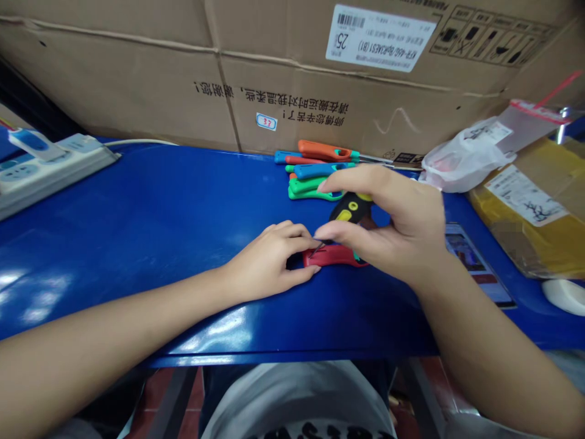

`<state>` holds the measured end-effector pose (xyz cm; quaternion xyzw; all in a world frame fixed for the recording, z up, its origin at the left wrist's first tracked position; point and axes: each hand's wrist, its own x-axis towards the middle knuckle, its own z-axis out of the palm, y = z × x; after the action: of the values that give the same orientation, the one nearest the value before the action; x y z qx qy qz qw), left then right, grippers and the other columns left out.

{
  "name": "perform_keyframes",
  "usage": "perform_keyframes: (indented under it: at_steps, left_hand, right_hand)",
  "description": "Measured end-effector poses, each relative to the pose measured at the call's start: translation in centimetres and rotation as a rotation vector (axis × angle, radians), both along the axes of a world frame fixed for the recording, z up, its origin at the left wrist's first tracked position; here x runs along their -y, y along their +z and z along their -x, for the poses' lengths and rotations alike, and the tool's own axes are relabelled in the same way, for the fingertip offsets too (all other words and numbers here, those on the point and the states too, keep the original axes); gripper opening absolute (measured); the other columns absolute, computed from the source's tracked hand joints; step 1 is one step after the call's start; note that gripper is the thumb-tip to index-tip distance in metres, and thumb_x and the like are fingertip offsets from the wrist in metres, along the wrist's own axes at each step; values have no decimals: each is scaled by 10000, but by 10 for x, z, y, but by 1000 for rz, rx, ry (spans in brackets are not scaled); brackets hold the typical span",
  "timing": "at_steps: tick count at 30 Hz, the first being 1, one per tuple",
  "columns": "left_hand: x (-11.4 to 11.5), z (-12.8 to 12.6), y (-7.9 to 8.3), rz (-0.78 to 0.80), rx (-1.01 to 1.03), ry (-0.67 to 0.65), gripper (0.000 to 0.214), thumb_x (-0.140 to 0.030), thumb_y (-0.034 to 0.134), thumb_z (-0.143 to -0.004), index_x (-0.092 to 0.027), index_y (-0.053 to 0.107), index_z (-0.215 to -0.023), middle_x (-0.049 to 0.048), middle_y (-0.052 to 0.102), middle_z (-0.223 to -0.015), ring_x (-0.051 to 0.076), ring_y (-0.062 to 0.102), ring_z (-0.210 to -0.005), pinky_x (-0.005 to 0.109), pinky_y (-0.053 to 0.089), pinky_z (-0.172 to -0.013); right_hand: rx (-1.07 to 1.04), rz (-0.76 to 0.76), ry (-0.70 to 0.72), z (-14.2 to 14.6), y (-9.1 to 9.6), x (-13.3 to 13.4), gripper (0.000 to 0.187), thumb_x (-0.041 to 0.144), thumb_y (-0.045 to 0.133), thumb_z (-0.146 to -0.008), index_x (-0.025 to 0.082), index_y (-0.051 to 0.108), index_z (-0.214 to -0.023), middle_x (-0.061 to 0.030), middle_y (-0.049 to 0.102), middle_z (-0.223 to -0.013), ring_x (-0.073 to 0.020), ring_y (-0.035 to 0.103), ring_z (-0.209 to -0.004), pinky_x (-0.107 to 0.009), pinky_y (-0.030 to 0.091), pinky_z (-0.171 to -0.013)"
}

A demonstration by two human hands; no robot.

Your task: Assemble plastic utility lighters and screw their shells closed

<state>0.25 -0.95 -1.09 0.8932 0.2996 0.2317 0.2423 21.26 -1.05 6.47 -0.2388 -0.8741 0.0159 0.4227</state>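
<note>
A red stick lighter (336, 255) lies on the blue table in front of me. My left hand (269, 259) rests on the tabletop and pinches the lighter's left end between thumb and fingers. Above it, my right hand (397, 219) is around a black and yellow screwdriver (351, 208), thumb and index finger spread to either side of the handle. The screwdriver's thin shaft slants down to the left, its tip at the lighter's left end. Some right-hand fingers are hidden behind the hand. Beyond the hands lies a pile of stick lighters (315, 171) in orange, blue, green and red.
A large cardboard box (155, 79) stands along the table's back edge. To the left is a white power strip (59, 164). At the right are a phone (478, 262), a yellow-taped parcel (516, 238), a plastic bag with a cup (470, 152), and a white mouse-like object (567, 296).
</note>
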Motion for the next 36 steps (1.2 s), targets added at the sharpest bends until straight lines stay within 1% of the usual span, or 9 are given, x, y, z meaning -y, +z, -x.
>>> perform_keyframes:
  at_steps: [5, 9, 11, 14, 16, 21, 26, 31, 36]
  left_hand:
    - [0, 0, -1, -9, -7, -1, 301, -305, 671, -945, -203, 712, -1225, 75, 691, -1095, 247, 625, -1012, 423, 491, -945]
    - [0, 1, -3, -1, -10, -5, 342, -304, 656, -950, -203, 681, -1276, 92, 685, -1183, 267, 626, -1084, 453, 482, -990]
    - [0, 1, -3, -4, -17, -4, 367, -314, 656, -954, -193, 670, -1299, 95, 679, -1181, 266, 624, -1081, 452, 482, -990]
    - [-1, 1, -2, -4, -24, -14, 342, -316, 658, -958, -193, 687, -1275, 83, 674, -1140, 251, 619, -1059, 428, 482, -979]
    - [-1, 1, -2, -3, -15, -20, 323, -307, 662, -956, -198, 697, -1257, 81, 674, -1152, 251, 617, -1076, 425, 477, -989]
    - [-1, 1, -3, 2, -5, -27, 325, -290, 655, -958, -206, 694, -1269, 80, 683, -1178, 262, 621, -1103, 432, 474, -993]
    - [-1, 0, -2, -1, -14, -13, 314, -308, 669, -951, -204, 706, -1245, 69, 671, -1091, 245, 617, -1022, 416, 481, -948]
    - [-1, 1, -2, 28, -15, -11, 249, -313, 647, -954, -223, 735, -1169, 67, 686, -1090, 248, 619, -1024, 430, 483, -971]
    - [-2, 1, -2, 22, -11, -10, 310, -320, 658, -951, -225, 708, -1243, 75, 677, -1135, 259, 619, -1057, 446, 482, -985]
  right_hand:
    - [28, 277, 121, -4, 1, -3, 440, 205, 487, -1026, 223, 510, -1466, -71, 673, -1381, -201, 685, -1181, -373, 602, -961]
    - [-69, 22, -41, 0, -4, -3, 182, 300, 738, -915, 227, 694, -1076, -11, 774, -972, -171, 719, -812, -313, 614, -752]
    - [-98, -17, -82, 1, -6, -2, 136, 352, 706, -936, 222, 683, -971, -1, 752, -877, -160, 693, -728, -309, 599, -701]
    - [-48, 240, 29, -2, -5, -1, 275, 307, 503, -1031, 192, 635, -1243, -70, 732, -1183, -145, 701, -770, -294, 589, -653]
    - [-31, 280, 85, -3, -4, -1, 337, 265, 517, -1020, 211, 593, -1343, -75, 722, -1251, -153, 721, -827, -288, 601, -676]
    - [-31, -28, -62, -1, -5, -1, 130, 314, 677, -955, 231, 708, -1051, -17, 789, -953, -185, 750, -843, -306, 618, -824]
    - [64, 218, 42, -3, -1, 2, 441, 288, 447, -1056, 267, 497, -1494, -62, 694, -1369, -212, 726, -1122, -339, 623, -908]
    - [11, 13, -29, -1, -3, 2, 273, 388, 686, -954, 263, 699, -1196, -24, 795, -1075, -214, 771, -904, -340, 640, -841]
    - [66, 251, 81, -1, 0, 4, 460, 220, 436, -1049, 225, 459, -1509, -71, 605, -1492, -212, 661, -1256, -383, 586, -1016]
